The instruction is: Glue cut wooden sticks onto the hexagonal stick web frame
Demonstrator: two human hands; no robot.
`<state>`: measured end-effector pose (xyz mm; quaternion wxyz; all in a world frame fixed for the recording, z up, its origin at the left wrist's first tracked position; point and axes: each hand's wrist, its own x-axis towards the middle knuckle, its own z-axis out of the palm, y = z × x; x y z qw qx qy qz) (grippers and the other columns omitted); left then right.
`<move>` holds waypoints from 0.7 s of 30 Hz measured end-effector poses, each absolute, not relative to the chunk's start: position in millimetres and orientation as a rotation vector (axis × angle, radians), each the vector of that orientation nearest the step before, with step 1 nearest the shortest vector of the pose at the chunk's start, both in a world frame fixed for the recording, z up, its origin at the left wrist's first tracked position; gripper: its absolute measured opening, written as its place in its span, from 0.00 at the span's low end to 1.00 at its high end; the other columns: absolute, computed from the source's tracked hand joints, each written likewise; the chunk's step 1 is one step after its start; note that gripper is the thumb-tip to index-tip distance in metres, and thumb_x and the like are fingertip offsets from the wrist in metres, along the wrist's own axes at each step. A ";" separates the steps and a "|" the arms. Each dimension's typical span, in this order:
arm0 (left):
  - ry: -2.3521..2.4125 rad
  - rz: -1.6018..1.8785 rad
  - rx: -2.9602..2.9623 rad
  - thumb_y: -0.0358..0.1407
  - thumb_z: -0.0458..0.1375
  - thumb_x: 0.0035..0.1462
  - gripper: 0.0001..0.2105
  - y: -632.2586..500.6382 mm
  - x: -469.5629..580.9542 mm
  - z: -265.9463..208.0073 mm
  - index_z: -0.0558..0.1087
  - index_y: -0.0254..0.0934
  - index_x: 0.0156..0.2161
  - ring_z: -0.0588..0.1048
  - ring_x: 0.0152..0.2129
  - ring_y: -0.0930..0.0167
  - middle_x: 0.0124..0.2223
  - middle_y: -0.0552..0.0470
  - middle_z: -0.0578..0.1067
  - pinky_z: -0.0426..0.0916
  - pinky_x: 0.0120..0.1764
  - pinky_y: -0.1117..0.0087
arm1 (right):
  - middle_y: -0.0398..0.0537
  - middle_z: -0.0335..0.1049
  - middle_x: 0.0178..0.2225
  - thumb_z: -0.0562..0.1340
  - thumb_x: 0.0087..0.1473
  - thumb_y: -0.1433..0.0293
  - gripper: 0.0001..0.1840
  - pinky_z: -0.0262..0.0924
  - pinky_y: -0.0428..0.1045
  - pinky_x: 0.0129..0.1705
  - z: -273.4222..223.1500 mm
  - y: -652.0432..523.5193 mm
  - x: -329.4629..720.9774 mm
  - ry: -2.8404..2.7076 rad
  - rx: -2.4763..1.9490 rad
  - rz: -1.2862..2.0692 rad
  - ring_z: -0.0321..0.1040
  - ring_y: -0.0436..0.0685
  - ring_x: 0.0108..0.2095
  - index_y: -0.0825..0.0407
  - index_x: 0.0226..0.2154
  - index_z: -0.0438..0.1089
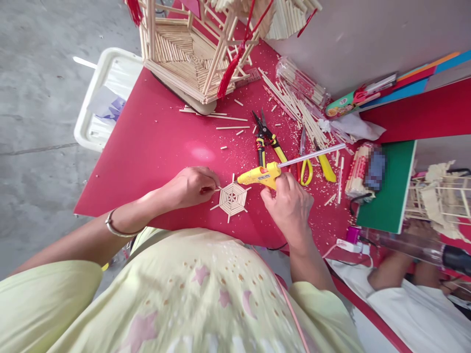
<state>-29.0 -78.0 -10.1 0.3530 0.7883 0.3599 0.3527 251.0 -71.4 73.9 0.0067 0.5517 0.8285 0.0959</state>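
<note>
A small hexagonal web of wooden sticks (232, 197) lies flat on the red tabletop, its spokes reaching past the outer ring. My left hand (191, 187) is closed at its left side, fingertips pinched at the end of the upper-left spoke. In my right hand (289, 201) is a yellow hot glue gun (259, 175), gripped by its handle. Its nozzle points left, just above the web's upper-right edge and apart from my left fingers. A long clear glue stick (312, 156) sticks out of the gun's back end.
Beyond the hands lie black-and-yellow pliers (262, 139), yellow-handled scissors (306, 169) and loose sticks (294, 105). A large stick lantern frame (176, 81) with red tassels stands at the back left. A white tray (86, 130) sits left; another person's arm (392, 269) is at right.
</note>
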 end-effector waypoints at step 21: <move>0.948 0.846 2.049 0.27 0.58 0.57 0.09 -77.4 -28.8 -10.8 0.79 0.37 0.29 0.80 0.33 0.69 0.40 0.46 0.83 0.73 0.37 0.70 | 0.52 0.71 0.35 0.55 0.63 0.72 0.11 0.58 0.52 0.35 67.5 -76.5 251.4 2.678 1.698 0.339 0.68 0.58 0.35 0.55 0.44 0.71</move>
